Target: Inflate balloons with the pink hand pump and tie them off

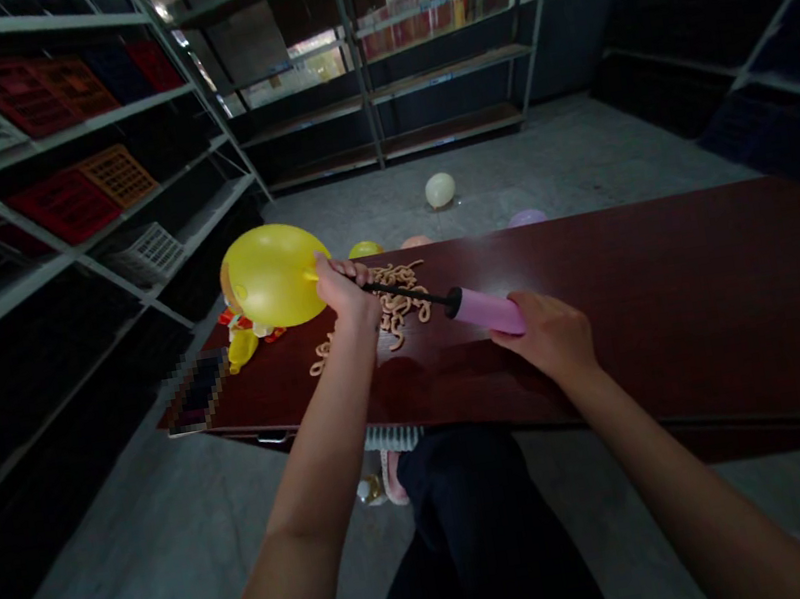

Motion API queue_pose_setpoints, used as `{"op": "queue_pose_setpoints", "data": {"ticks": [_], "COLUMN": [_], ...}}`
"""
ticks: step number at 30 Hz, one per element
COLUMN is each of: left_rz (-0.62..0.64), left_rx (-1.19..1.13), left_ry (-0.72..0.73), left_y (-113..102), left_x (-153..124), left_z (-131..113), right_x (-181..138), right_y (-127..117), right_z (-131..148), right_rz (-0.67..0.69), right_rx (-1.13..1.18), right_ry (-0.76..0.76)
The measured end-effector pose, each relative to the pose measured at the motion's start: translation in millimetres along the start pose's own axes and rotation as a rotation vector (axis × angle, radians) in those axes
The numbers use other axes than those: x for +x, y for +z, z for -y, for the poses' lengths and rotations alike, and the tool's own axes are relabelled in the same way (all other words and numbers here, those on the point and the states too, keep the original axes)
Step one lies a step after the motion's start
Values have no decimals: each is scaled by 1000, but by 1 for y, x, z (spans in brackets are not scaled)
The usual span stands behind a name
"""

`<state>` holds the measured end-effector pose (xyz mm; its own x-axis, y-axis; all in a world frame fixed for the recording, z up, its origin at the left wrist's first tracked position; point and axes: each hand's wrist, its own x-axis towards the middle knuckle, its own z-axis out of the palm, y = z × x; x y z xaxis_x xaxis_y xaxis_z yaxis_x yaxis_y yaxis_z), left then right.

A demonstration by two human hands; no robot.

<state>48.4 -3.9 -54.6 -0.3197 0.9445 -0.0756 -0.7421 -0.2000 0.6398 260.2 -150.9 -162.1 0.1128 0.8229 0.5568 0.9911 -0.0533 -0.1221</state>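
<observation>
Left hand (344, 290) grip pinched shut on yellow balloon (273, 276) neck at the pump nozzle, over the counter (673, 297) at 10 o'clock. Right hand (549, 334) closed round pink pump (487, 310). Balloon looks mostly inflated, not tied. Uninflated balloons (393, 306) still piled at 12; several filled ones done on floor (561, 163).

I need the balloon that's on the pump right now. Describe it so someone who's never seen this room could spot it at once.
Start at the long dark red table across the middle of the view. At its left end the left hand pinches the neck of a yellow balloon onto the nozzle of a pink hand pump, which the right hand grips. It is the only inflated balloon held above the table; the other balloons lie on the floor beyond.
</observation>
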Motion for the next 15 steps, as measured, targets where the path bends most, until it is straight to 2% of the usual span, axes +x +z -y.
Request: {"op": "queue_pose_setpoints", "data": {"ticks": [3,9,12,15], "left_rz": [15,106,145,131], "left_rx": [-1,43,43,52], "left_ry": [-25,-112,-134,-136], "left_y": [7,23,26,23], "left_x": [-16,-64,-73,-67], "left_z": [27,75,78,65], "right_x": [2,3,3,3], "right_y": [-1,-1,-1,-1], "right_z": [2,0,0,5], "right_rz": [8,-34,-45,-15], "right_rx": [-18,34,55,52], "right_ry": [41,100,109,72]}}
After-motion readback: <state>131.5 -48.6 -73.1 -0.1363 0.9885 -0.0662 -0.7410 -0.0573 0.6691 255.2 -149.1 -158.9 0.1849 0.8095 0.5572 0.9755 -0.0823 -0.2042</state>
